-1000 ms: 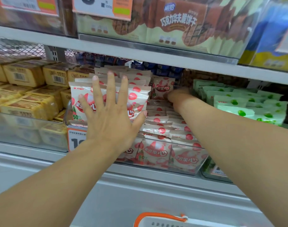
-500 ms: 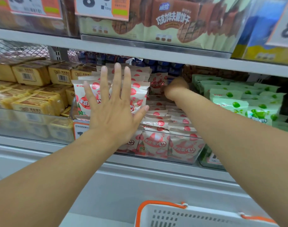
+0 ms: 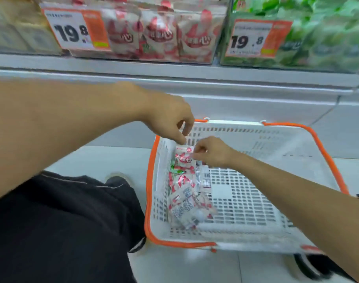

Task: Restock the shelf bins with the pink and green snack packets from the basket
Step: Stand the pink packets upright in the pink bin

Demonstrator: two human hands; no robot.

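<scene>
A white basket with an orange rim (image 3: 256, 237) sits on the floor below the shelf. Several pink snack packets (image 3: 184, 197) lie along its left side, with a green packet (image 3: 175, 170) showing among them. My left hand (image 3: 170, 117) reaches down over the basket's far left corner and pinches the top edge of the uppermost pink packet (image 3: 183, 158). My right hand (image 3: 213, 152) pinches the same packet at its right edge. Above, the pink bin (image 3: 160, 37) and the green bin (image 3: 309, 37) stand on the shelf, both holding packets.
Price tags reading 19.8 hang on the pink bin (image 3: 76, 29) and the green bin (image 3: 254, 39). A grey shelf ledge (image 3: 174, 78) runs across above the basket. My dark trouser leg (image 3: 62, 227) is at the lower left, a dark shoe (image 3: 315, 266) at the lower right.
Both hands left the pink packets in the shelf bin and came down into the basket. The view dropped from the shelf to the floor. Both hands now pinch a pink packet.
</scene>
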